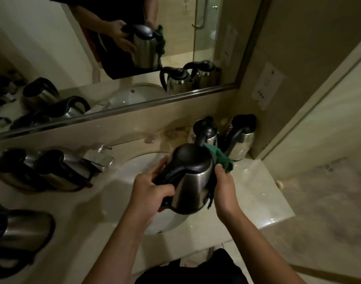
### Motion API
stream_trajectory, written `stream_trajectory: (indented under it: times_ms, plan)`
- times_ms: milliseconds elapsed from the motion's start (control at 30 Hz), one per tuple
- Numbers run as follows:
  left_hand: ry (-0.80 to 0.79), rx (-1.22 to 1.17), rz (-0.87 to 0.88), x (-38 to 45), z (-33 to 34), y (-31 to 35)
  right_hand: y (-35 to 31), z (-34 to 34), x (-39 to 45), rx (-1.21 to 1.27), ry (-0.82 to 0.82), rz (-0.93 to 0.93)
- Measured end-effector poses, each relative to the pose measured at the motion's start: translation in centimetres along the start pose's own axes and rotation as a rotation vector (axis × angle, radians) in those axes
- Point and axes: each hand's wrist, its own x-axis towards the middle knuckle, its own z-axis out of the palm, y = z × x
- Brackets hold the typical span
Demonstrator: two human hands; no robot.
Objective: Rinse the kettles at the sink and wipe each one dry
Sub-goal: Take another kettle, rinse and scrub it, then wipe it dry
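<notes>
Overhead — kettle (191,187) above sink (134,167)

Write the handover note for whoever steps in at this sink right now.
Left hand: gripping the handle of the held kettle above the sink.
Right hand: pressing the green cloth against the kettle's side.
Two kettles stand upright at the back right of the counter; about three lie on their sides at left.
Done: likely the upright pair, judging by position.
Left: finish wiping this one, then probably rinse and dry those on the left.
</notes>
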Motion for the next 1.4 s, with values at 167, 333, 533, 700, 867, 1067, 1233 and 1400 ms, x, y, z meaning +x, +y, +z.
stream_trajectory:
  times_ms: [167,333,533,700,867,1067,1233,1400]
  plan:
    - [-0.088,0.104,0.007,3.2,6.6,-2.9,0.5,-6.2,2.6,0.027,0.155,0.06]
    - [-0.171,0.235,0.066,7.4,12.4,-5.1,1.9,-11.8,5.7,0.081,0.321,0.124]
    - [-0.238,0.287,0.068,11.9,17.1,-8.4,4.6,-16.2,9.6,0.05,0.389,0.203]
    - [-0.235,0.37,0.094,14.2,18.4,-11.3,6.1,-17.3,10.9,-0.008,0.365,0.233]
    - [-0.201,0.371,0.085,15.3,18.1,-13.2,6.4,-17.1,11.4,-0.118,0.323,0.199]
    - [-0.209,0.374,0.052,15.9,18.5,-13.8,6.9,-17.2,12.2,-0.163,0.335,0.172]
    - [-0.127,0.388,0.034,14.2,19.7,-14.7,6.3,-17.5,12.1,-0.157,0.352,0.187]
    - [-0.064,0.401,0.013,13.7,20.5,-15.0,6.3,-18.4,12.3,-0.219,0.336,0.181]
